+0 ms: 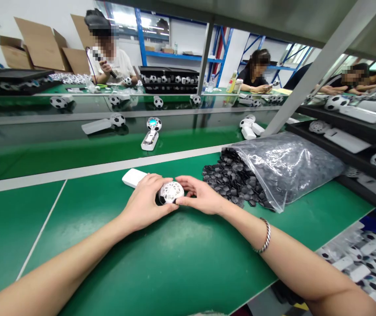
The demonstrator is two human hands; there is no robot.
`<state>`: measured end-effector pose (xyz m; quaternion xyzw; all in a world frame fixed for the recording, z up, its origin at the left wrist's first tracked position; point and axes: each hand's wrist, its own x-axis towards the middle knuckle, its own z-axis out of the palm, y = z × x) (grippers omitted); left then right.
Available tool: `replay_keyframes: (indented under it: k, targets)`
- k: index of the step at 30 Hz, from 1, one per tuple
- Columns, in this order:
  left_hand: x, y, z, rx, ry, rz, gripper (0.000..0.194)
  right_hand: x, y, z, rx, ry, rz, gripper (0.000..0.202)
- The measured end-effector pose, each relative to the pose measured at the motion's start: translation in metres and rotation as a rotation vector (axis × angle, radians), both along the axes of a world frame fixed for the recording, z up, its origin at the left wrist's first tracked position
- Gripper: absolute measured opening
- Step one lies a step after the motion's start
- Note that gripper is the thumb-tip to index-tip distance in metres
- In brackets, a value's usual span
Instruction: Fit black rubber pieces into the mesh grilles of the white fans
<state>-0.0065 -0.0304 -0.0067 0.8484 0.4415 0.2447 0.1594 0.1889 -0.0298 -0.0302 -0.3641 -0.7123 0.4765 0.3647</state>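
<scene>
Over the green table, my left hand (150,198) is wrapped round the left side of a ball-shaped white and black piece (172,192) with an openwork white face turned up. The fingertips of my right hand (199,195) close on the right edge of the same piece. A white handle part (134,177) sticks out behind my left hand; whether it joins the ball piece is hidden. To the right of my right hand, many small black pieces (237,180) spill from a clear plastic bag (289,162).
Beyond the table edge, a green conveyor (115,140) carries several football-shaped items, one an opened unit (151,133). A slanted metal post (319,66) and black trays (342,145) stand at the right. More white and black units lie at lower right. Several people sit across.
</scene>
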Motion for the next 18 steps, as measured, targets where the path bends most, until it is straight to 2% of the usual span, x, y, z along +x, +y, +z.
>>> replay_keyframes:
  k: [3,7,14,18]
  targets:
    - [0.0,-0.001,0.0,-0.009,-0.012,0.007,0.051,0.0,-0.001,0.002,0.083,-0.071,0.042,0.05]
    - [0.001,-0.003,-0.001,0.009,-0.054,0.018,0.049,-0.002,-0.007,0.007,0.172,-0.179,0.008,0.045]
    - [0.0,-0.004,-0.003,0.003,-0.07,-0.006,0.049,-0.006,-0.012,0.007,0.228,-0.255,-0.066,0.043]
    - [-0.002,-0.002,-0.003,-0.029,-0.027,-0.029,0.057,0.005,-0.004,0.016,0.211,-0.231,-0.048,0.028]
